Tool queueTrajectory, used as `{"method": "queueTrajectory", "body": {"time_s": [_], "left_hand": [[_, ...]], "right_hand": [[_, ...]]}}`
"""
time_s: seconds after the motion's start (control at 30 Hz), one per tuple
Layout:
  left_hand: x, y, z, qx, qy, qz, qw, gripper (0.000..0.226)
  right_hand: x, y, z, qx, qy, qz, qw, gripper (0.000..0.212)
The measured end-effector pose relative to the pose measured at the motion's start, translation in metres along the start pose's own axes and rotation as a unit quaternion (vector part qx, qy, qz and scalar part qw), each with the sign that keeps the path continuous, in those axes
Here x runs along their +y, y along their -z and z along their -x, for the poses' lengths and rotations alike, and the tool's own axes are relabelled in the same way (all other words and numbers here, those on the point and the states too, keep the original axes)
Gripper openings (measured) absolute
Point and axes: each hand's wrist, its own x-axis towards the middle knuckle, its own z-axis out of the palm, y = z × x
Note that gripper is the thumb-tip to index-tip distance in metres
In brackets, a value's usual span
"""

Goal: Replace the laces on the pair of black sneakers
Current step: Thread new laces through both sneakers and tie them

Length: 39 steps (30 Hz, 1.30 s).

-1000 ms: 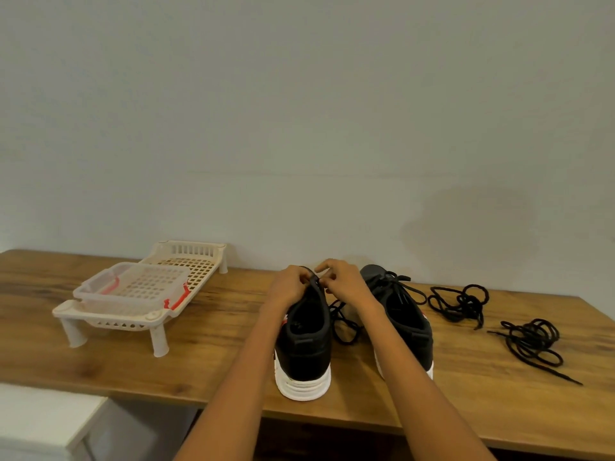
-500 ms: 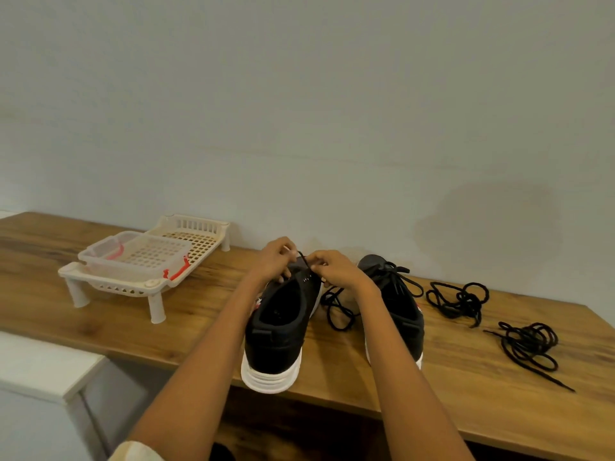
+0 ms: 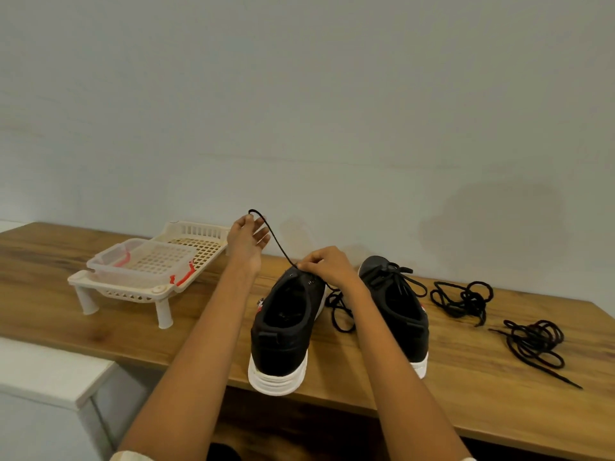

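Note:
Two black sneakers with white soles stand heel-toward-me on the wooden table (image 3: 66, 314). The left sneaker (image 3: 283, 331) sits at the front edge, its heel overhanging slightly. My left hand (image 3: 248, 242) is raised above and left of it and holds the end of a black lace (image 3: 276, 241) that runs taut down to the shoe's top eyelets. My right hand (image 3: 327, 267) pinches that lace at the eyelets. The rest of the lace lies loose between the shoes. The right sneaker (image 3: 399, 311) is laced. Two spare black lace bundles (image 3: 462, 299) (image 3: 535, 344) lie to the right.
A white slotted plastic rack (image 3: 186, 234) on legs carries a clear container with red clips (image 3: 139, 261) at the table's left. A white cabinet top (image 3: 50, 377) sits lower left, below the table edge. A plain wall closes off the back.
My left hand has risen up and to the left, drawing a length of lace out of the left sneaker. My right hand stays at the eyelets. The left sneaker has slid toward the front edge.

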Motion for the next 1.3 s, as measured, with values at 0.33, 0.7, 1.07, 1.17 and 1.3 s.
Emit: {"method": "queueTrajectory", "body": {"time_s": [0.33,0.7,1.07,1.17,1.3], "left_hand": [[0.036,-0.031,0.021,-0.159,0.026,0.319,0.934,0.025],[-0.012,-0.002,0.009,-0.021,-0.033,-0.406,0.913,0.007],[-0.016,-0.031,0.025,-0.109,-0.144,-0.455,0.872,0.010],[-0.021,-0.021,0.022,-0.121,-0.166,-0.525,0.826,0.010],[-0.016,-0.017,0.015,-0.162,-0.188,-0.581,0.775,0.011]], "right_hand": [[-0.002,-0.005,-0.010,-0.008,-0.037,0.061,0.997,0.030],[-0.055,0.053,-0.043,0.193,-0.026,-0.142,0.971,0.025],[-0.099,0.092,-0.046,0.345,0.134,0.060,0.927,0.030],[-0.053,0.085,-0.035,0.242,0.018,0.159,0.957,0.028],[-0.018,0.071,-0.009,0.013,-0.127,0.299,0.946,0.030]]}}
